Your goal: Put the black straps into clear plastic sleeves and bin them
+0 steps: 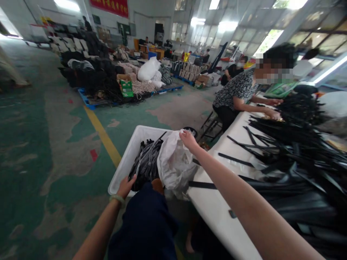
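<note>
A white plastic bin (123, 159) stands on the floor before me, with a bundle of black strips (146, 160) in it. At the bin's near left part, my left hand (127, 186) is closed at the edge of the bundle; what lies between its fingers is too small to make out. My right hand (187, 140) pinches the top rim of a crumpled white sack (173, 162), which hangs between the bin and the table. The inside of the sack shows only in part.
On the right, a white table (211, 206) bears a large heap of black strips (295, 173). A person (235, 90) sits at its far side, both hands over the table. A blue pallet (88, 101) with piled goods lies further back. My knee is beside the bin.
</note>
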A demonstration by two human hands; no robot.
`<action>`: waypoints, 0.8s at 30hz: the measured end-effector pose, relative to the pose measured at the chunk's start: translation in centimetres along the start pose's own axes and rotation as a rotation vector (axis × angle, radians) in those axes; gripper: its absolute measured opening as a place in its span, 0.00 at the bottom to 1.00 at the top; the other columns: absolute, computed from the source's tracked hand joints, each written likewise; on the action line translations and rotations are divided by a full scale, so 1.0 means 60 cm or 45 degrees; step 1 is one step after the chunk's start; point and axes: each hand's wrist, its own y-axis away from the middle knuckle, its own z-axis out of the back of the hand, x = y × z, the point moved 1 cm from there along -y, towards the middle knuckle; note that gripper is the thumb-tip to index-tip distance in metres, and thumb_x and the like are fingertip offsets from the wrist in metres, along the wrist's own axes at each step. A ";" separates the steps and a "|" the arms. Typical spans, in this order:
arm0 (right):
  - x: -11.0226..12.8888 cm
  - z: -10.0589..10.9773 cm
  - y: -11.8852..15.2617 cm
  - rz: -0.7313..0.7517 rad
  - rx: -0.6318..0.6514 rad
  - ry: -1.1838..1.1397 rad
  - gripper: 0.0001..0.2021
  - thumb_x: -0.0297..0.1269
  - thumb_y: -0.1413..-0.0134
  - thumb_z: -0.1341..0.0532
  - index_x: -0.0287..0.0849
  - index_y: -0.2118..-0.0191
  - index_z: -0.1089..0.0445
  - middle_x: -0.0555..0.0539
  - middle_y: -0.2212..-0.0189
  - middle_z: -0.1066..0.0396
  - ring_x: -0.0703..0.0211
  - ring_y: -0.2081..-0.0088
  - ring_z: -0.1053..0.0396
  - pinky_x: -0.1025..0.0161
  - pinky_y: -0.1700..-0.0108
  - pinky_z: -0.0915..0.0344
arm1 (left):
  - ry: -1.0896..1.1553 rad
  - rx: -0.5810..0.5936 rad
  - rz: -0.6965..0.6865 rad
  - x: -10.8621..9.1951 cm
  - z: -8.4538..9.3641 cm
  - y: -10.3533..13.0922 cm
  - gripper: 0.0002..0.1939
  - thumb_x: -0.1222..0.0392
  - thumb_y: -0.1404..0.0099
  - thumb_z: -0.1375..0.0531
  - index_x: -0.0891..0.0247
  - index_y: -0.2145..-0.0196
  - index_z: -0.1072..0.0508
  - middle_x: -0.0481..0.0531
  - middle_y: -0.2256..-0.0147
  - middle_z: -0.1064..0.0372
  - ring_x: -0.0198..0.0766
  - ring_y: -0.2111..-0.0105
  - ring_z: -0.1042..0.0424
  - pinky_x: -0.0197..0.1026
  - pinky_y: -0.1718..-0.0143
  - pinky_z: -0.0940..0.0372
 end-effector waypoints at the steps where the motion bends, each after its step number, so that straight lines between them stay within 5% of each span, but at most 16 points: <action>1: -0.011 0.044 0.032 0.040 -0.014 0.051 0.16 0.35 0.41 0.40 0.39 0.48 0.33 0.41 0.49 0.32 0.53 0.48 0.33 0.52 0.45 0.37 | -0.005 0.056 -0.039 -0.026 0.000 -0.013 0.38 0.33 0.46 0.48 0.71 0.54 0.28 0.68 0.51 0.30 0.57 0.46 0.34 0.52 0.48 0.37; 5: -0.088 0.227 0.235 0.162 -0.151 0.308 0.19 0.37 0.45 0.39 0.42 0.47 0.32 0.42 0.45 0.33 0.48 0.42 0.39 0.48 0.38 0.47 | -0.078 0.698 -0.439 -0.154 -0.006 -0.011 0.35 0.36 0.43 0.46 0.69 0.49 0.30 0.61 0.52 0.28 0.48 0.50 0.30 0.44 0.50 0.36; 7: -0.142 0.295 0.357 0.335 -0.269 0.725 0.21 0.40 0.41 0.43 0.43 0.43 0.36 0.41 0.43 0.35 0.47 0.41 0.40 0.47 0.38 0.45 | -0.252 0.956 -0.702 -0.232 -0.020 0.019 0.33 0.39 0.42 0.45 0.67 0.49 0.30 0.59 0.53 0.27 0.46 0.52 0.28 0.42 0.51 0.36; 11: -0.257 0.349 0.560 0.288 -0.355 1.150 0.27 0.41 0.39 0.46 0.42 0.36 0.46 0.39 0.36 0.47 0.44 0.36 0.49 0.44 0.38 0.43 | -0.737 0.913 -1.040 -0.358 -0.093 0.092 0.27 0.47 0.40 0.42 0.66 0.48 0.31 0.60 0.54 0.27 0.46 0.55 0.27 0.41 0.55 0.35; 14: -0.301 0.341 0.645 0.236 -0.309 1.267 0.26 0.37 0.38 0.48 0.46 0.35 0.48 0.42 0.35 0.48 0.43 0.34 0.53 0.40 0.39 0.45 | -1.072 0.766 -1.109 -0.396 -0.161 0.139 0.18 0.54 0.41 0.38 0.68 0.56 0.27 0.63 0.57 0.26 0.49 0.57 0.26 0.42 0.57 0.34; 16: -0.299 0.337 0.663 0.234 -0.321 1.246 0.27 0.37 0.38 0.48 0.46 0.34 0.50 0.42 0.35 0.47 0.44 0.34 0.53 0.40 0.39 0.44 | -1.199 0.723 -1.121 -0.402 -0.190 0.168 0.13 0.59 0.41 0.38 0.71 0.62 0.26 0.67 0.60 0.26 0.53 0.58 0.26 0.45 0.58 0.34; 19: -0.258 0.353 0.630 0.252 -0.398 1.128 0.26 0.37 0.38 0.47 0.43 0.35 0.48 0.40 0.37 0.45 0.46 0.36 0.49 0.46 0.39 0.41 | -1.267 0.638 -1.174 -0.410 -0.203 0.217 0.09 0.67 0.38 0.45 0.73 0.64 0.26 0.70 0.62 0.27 0.55 0.58 0.26 0.49 0.58 0.34; 22: -0.193 0.378 0.533 0.294 -0.432 1.001 0.23 0.37 0.38 0.47 0.40 0.38 0.42 0.39 0.40 0.40 0.49 0.39 0.41 0.51 0.40 0.41 | -1.176 0.497 -1.344 -0.423 -0.206 0.271 0.15 0.71 0.36 0.52 0.71 0.61 0.27 0.66 0.64 0.27 0.51 0.62 0.26 0.49 0.60 0.33; 24: -0.152 0.382 0.447 0.233 -0.294 0.994 0.21 0.36 0.38 0.46 0.37 0.41 0.38 0.38 0.43 0.36 0.51 0.42 0.38 0.54 0.41 0.41 | -0.951 0.449 -1.478 -0.431 -0.215 0.299 0.15 0.70 0.37 0.51 0.68 0.56 0.28 0.62 0.63 0.28 0.47 0.63 0.26 0.48 0.60 0.32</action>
